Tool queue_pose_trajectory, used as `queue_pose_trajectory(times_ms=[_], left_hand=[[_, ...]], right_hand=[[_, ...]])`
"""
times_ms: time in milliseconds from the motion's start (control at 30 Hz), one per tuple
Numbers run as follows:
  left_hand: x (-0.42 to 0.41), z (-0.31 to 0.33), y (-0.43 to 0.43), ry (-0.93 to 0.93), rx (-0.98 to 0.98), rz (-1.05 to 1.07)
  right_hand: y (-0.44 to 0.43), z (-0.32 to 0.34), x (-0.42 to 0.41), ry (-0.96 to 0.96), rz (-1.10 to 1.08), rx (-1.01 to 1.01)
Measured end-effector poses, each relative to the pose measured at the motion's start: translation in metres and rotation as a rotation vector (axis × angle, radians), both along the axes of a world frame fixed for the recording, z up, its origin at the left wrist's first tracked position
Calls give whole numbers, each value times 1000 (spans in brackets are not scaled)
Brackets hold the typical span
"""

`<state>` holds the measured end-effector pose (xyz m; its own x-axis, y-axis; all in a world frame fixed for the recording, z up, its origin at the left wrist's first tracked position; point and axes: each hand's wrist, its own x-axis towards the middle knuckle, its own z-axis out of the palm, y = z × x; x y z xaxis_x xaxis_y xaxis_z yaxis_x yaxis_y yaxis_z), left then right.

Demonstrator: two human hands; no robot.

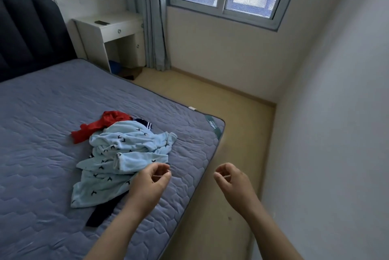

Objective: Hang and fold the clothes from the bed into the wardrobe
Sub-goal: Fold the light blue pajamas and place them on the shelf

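At the near corner of the bed (42, 133), the left hand (151, 182) hovers by the hem of the pale blue garment (122, 154), fingers loosely curled and empty. The right hand (230, 177), at its three o'clock, hangs equally empty over the floor. The blue piece lies tangled over a navy garment (101, 213) at its seven o'clock and a red garment (99, 127) at eleven. A careless lift could drag both off the bed. The wardrobe is out of view.

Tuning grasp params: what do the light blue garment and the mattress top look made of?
The light blue garment: probably fleece or terry, matte and plush, thick rounded folds. The mattress top: quilted fabric, matte grey-blue, stitched wavy lines pucker the surface.
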<state>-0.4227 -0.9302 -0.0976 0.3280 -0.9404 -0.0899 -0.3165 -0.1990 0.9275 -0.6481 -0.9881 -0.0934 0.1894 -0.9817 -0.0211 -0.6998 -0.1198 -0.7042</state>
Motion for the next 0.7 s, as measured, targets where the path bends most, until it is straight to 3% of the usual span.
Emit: queue_pose_trajectory(times_ms=[267, 700], left_hand=[[-29, -5, -86, 27, 30, 175], [31, -46, -209, 25, 60, 374]], right_hand=[[-135, -4, -15, -1, 167, 56], [-286, -42, 50, 97, 319, 212]])
